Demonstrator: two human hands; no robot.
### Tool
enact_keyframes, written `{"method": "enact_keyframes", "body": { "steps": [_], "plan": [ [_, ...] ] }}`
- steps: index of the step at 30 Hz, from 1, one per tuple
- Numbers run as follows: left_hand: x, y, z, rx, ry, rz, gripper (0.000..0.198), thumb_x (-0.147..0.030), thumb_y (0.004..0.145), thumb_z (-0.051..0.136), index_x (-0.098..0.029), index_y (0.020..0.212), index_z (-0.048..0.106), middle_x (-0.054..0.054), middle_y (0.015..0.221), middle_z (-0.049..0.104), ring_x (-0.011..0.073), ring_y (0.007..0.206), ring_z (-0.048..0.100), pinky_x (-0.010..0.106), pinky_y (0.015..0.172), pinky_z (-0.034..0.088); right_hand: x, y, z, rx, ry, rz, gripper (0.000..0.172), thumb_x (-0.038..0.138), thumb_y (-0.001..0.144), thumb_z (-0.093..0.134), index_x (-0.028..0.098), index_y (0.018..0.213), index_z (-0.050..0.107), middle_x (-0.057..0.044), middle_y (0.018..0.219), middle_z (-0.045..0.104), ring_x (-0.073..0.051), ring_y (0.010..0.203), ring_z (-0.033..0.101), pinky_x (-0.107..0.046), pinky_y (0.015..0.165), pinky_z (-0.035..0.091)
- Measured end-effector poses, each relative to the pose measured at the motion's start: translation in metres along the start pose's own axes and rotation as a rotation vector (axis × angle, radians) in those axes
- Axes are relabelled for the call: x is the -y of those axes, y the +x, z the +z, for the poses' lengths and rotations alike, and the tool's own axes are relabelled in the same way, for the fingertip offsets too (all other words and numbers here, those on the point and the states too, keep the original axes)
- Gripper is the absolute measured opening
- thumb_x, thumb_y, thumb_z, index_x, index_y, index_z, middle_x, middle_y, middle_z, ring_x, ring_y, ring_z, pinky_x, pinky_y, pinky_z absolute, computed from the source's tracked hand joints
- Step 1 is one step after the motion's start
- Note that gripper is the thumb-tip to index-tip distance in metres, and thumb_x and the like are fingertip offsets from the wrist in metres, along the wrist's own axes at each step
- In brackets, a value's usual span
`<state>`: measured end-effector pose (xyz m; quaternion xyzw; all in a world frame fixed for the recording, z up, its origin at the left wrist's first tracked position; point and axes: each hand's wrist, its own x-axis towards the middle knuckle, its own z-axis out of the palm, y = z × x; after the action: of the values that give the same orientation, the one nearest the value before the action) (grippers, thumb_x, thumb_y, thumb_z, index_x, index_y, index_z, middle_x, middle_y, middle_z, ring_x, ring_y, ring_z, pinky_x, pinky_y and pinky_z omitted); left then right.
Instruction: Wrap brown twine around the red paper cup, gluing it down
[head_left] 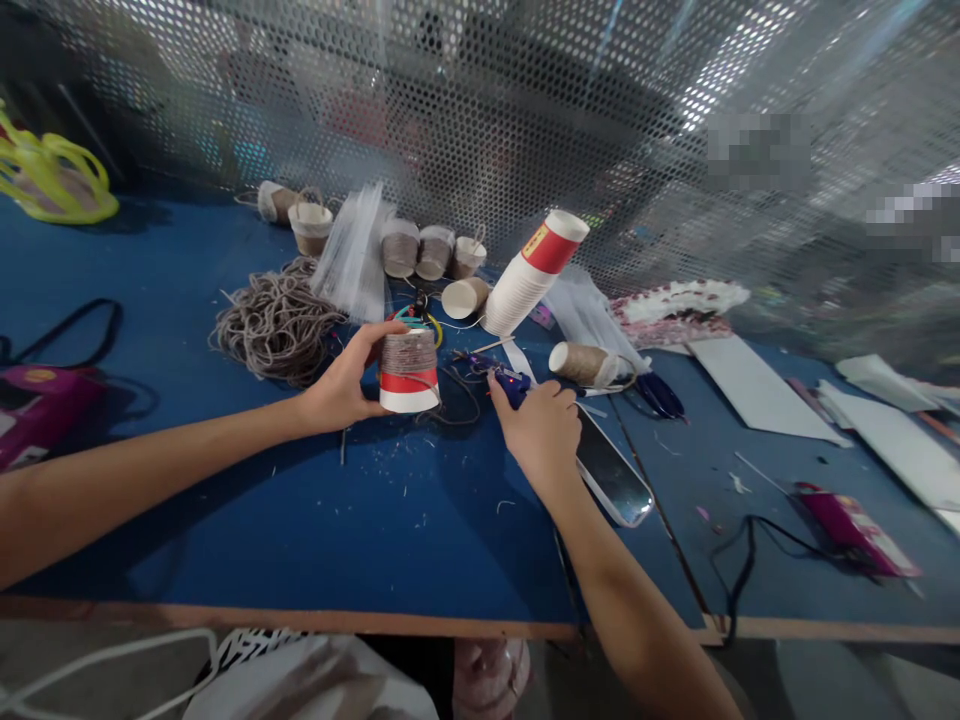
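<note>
My left hand grips an upside-down red and white paper cup from its left side, thumb low and fingers near the top. Grey-brown cord is wound round the cup's upper part, and a loose tail of it lies on the table to the right. My right hand is closed round a small blue glue gun with a red light, its nozzle pointing left toward the cup. Part of the glue gun is hidden by the fingers. A pile of the same cord lies behind my left hand.
A tall leaning stack of paper cups stands behind my right hand. Several cord-wrapped cups and clear plastic bags line the mesh wall. A phone lies beside my right wrist; white boards are farther right.
</note>
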<state>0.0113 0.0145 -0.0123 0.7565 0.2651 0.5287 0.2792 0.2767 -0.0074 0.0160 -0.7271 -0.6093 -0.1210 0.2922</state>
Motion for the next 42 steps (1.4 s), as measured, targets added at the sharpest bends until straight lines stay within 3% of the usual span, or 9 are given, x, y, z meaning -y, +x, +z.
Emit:
{"method": "enact_keyframes", "body": {
  "steps": [3,6,12,15,18,20,23,30,42],
  "plan": [
    [0.002,0.0,0.001,-0.014,-0.025,0.001,0.087,-0.031,0.068,0.087,-0.025,0.14,0.039,0.015,0.134,0.053,0.0299,0.122,0.06,0.048,0.106,0.05,0.002,0.007,0.004,0.201,-0.157,0.09,0.075,0.081,0.071,0.058,0.008,0.09,0.06,-0.025,0.08,0.065,-0.041,0.082,0.067,-0.056,0.071,0.053],
    [0.002,0.0,0.001,-0.007,-0.02,-0.002,0.088,-0.03,0.067,0.088,-0.026,0.14,0.039,0.015,0.135,0.052,0.0311,0.123,0.06,0.049,0.106,0.05,0.015,0.01,-0.001,0.382,-0.216,0.089,0.076,0.08,0.072,0.056,0.007,0.093,0.065,-0.025,0.081,0.068,-0.042,0.084,0.07,-0.053,0.072,0.053],
    [0.002,0.0,0.0,-0.003,-0.057,-0.019,0.09,-0.031,0.067,0.088,-0.026,0.141,0.037,0.018,0.141,0.051,0.0314,0.127,0.058,0.049,0.107,0.049,0.02,0.017,-0.016,0.513,-0.125,0.132,0.042,0.055,0.081,0.056,0.014,0.082,0.066,-0.021,0.081,0.07,-0.039,0.088,0.071,-0.045,0.072,0.052],
    [0.003,0.0,0.0,-0.012,-0.071,-0.03,0.09,-0.031,0.067,0.088,-0.026,0.14,0.036,0.017,0.143,0.05,0.0308,0.128,0.058,0.048,0.108,0.049,0.01,0.021,-0.017,0.465,-0.036,0.155,0.032,0.049,0.078,0.056,0.018,0.076,0.06,-0.018,0.08,0.069,-0.037,0.087,0.069,-0.044,0.074,0.051],
    [0.004,0.001,0.0,-0.021,-0.09,-0.041,0.091,-0.033,0.067,0.088,-0.026,0.141,0.035,0.017,0.144,0.05,0.0313,0.13,0.056,0.05,0.109,0.047,0.006,0.022,-0.015,0.27,0.119,0.163,0.03,0.048,0.07,0.061,0.021,0.079,0.052,-0.013,0.082,0.067,-0.034,0.088,0.066,-0.046,0.077,0.051],
    [0.005,0.001,0.0,-0.031,-0.093,-0.055,0.093,-0.034,0.066,0.088,-0.026,0.141,0.034,0.016,0.143,0.05,0.0316,0.13,0.056,0.051,0.11,0.046,0.007,0.018,-0.015,0.178,0.333,0.167,0.035,0.047,0.066,0.065,0.023,0.082,0.045,-0.006,0.074,0.064,-0.028,0.076,0.064,-0.043,0.07,0.052],
    [0.006,0.001,0.0,-0.059,-0.079,-0.075,0.091,-0.034,0.066,0.088,-0.025,0.14,0.036,0.016,0.143,0.049,0.0318,0.13,0.055,0.049,0.11,0.046,0.015,0.006,-0.018,0.191,0.583,0.099,0.04,0.049,0.068,0.066,0.026,0.085,0.038,0.003,0.065,0.055,-0.019,0.058,0.058,-0.036,0.057,0.049],
    [0.005,0.0,-0.003,-0.065,-0.018,-0.129,0.089,-0.033,0.065,0.088,-0.026,0.138,0.038,0.015,0.143,0.048,0.0325,0.133,0.051,0.049,0.111,0.045,0.03,-0.016,-0.022,0.147,0.582,-0.162,0.044,0.043,0.073,0.066,0.028,0.085,0.026,0.008,0.062,0.046,-0.013,0.047,0.049,-0.029,0.043,0.039],
    [0.006,-0.001,-0.004,-0.068,0.04,-0.115,0.09,-0.033,0.065,0.088,-0.028,0.141,0.04,0.014,0.142,0.05,0.0332,0.132,0.052,0.05,0.109,0.046,0.03,-0.017,-0.018,0.133,0.577,-0.208,0.044,0.04,0.075,0.064,0.028,0.085,0.022,0.01,0.064,0.04,-0.011,0.047,0.047,-0.026,0.042,0.036]
  ]
}}
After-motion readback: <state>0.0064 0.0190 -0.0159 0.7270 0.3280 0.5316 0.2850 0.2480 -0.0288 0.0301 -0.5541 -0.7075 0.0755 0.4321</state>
